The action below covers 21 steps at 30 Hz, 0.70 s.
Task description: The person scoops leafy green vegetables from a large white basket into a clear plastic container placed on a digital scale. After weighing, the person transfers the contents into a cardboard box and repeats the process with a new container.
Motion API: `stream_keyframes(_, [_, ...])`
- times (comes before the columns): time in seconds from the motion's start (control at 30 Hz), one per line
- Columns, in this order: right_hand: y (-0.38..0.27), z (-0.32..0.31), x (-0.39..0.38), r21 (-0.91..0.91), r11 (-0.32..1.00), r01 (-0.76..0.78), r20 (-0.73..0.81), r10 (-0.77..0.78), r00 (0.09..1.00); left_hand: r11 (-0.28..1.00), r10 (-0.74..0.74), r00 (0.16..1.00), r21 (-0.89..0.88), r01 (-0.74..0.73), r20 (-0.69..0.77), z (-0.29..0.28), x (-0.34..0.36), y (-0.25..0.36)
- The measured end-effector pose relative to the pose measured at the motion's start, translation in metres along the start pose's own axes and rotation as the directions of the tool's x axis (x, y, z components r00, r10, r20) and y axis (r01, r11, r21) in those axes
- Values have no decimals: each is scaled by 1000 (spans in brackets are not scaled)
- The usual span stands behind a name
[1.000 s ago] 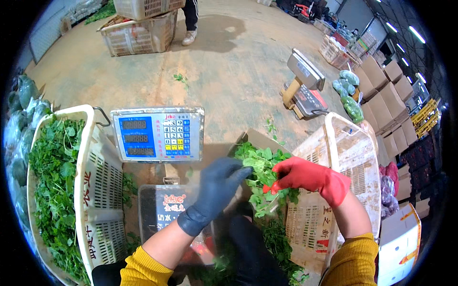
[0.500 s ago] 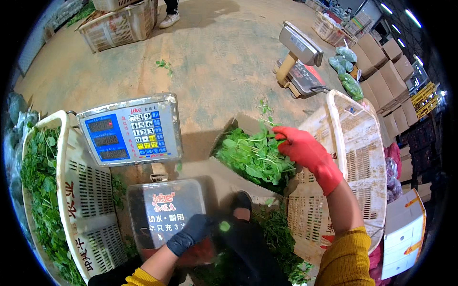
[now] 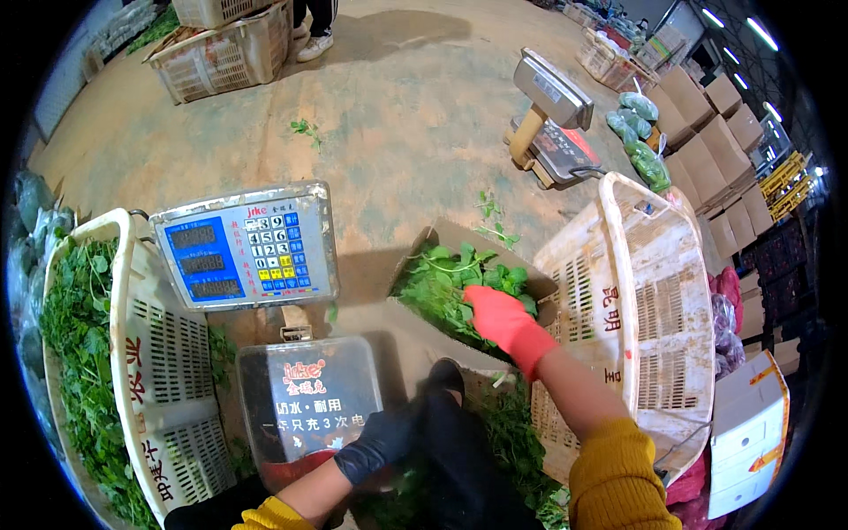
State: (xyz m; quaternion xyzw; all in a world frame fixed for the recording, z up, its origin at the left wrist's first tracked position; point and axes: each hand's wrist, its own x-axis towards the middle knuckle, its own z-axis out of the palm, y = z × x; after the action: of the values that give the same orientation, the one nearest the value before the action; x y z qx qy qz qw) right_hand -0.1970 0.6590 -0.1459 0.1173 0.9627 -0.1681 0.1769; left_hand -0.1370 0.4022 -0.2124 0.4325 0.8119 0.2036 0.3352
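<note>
My right hand [image 3: 505,325], in a red rubber glove, reaches into an open cardboard box [image 3: 446,329] on the floor. Its fingers are curled into the leafy greens [image 3: 433,281] in the box, with the fingertips partly hidden among leaves. My left hand [image 3: 382,449], gloved in black, is over the near right part of the scale platform [image 3: 309,389], beside my dark trouser leg. Its fingers merge with the dark cloth, so their pose is hidden. Behind the platform stands the scale's display panel [image 3: 247,247] with a keypad.
At left stands a white crate [image 3: 168,353] filled with greens; another white crate [image 3: 583,309] tilts at right. Loose greens [image 3: 512,433] lie by my leg. Farther off are a second scale [image 3: 552,97], cartons [image 3: 707,132], stacked crates [image 3: 221,62] and a person's shoes [image 3: 315,47].
My right hand has moved left and nearer, from the box's right edge down into the greens. My left hand has shifted slightly right and nearer. Another person's second shoe now shows.
</note>
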Motion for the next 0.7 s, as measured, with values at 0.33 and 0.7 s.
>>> stream_keyframes(0.33, [43, -52, -90, 402, 618, -676, 239, 642, 729, 995, 41, 998, 90, -45, 38, -27, 9, -8])
stream_keyframes(0.7, [65, 76, 21, 910, 313, 272, -225, -177, 958, 975, 104, 961, 163, -149, 255, -69, -16, -28])
